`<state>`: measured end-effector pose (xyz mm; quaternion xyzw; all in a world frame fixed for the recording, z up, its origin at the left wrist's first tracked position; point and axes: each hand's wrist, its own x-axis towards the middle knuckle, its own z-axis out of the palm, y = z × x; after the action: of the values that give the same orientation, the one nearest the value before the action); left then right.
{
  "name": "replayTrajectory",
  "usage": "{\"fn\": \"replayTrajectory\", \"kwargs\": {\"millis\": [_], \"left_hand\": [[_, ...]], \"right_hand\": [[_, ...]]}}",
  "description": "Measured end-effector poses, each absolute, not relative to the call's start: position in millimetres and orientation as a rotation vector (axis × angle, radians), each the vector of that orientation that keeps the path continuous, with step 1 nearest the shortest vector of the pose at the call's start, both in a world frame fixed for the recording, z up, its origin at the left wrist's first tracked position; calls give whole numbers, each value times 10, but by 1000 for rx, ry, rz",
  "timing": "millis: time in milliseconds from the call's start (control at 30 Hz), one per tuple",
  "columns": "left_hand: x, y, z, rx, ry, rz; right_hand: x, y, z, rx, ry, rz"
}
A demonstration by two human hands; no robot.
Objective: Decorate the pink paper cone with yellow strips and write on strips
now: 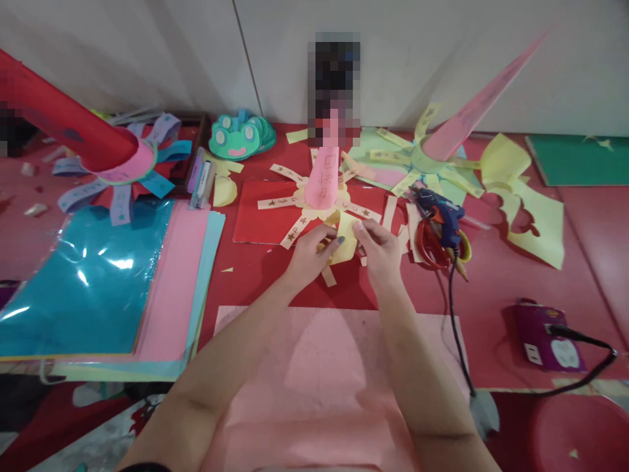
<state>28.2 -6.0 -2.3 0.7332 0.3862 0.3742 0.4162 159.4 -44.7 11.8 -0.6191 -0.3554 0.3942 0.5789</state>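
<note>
Both of my hands meet over the red table, just in front of a pink paper cone (323,183). My left hand (313,252) pinches the left side of a small yellow paper piece (346,237). On its right edge, my right hand (379,246) grips the same piece between thumb and fingers. The cone stands upright with dark writing on it, on a pale scalloped base with paper strips (279,202) fanned out around it. These strips carry stars and letters. Under the base lies a red sheet (255,226).
A blue glue gun (443,219) with scissors beside it lies to the right, its cord trailing to the front edge. Further right are yellow cut-out paper (538,219) and a purple power socket (550,337). Coloured sheets (98,282), green frog cut-outs (236,139) and markers (201,183) occupy the left.
</note>
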Motion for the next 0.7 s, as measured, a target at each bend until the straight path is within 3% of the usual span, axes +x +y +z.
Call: {"fn": "replayTrajectory", "kwargs": {"millis": [700], "left_hand": [[258,-4,-57,1677,1063,1092]], "right_hand": [[1704,-454,132,-1564,-1175,824]]}}
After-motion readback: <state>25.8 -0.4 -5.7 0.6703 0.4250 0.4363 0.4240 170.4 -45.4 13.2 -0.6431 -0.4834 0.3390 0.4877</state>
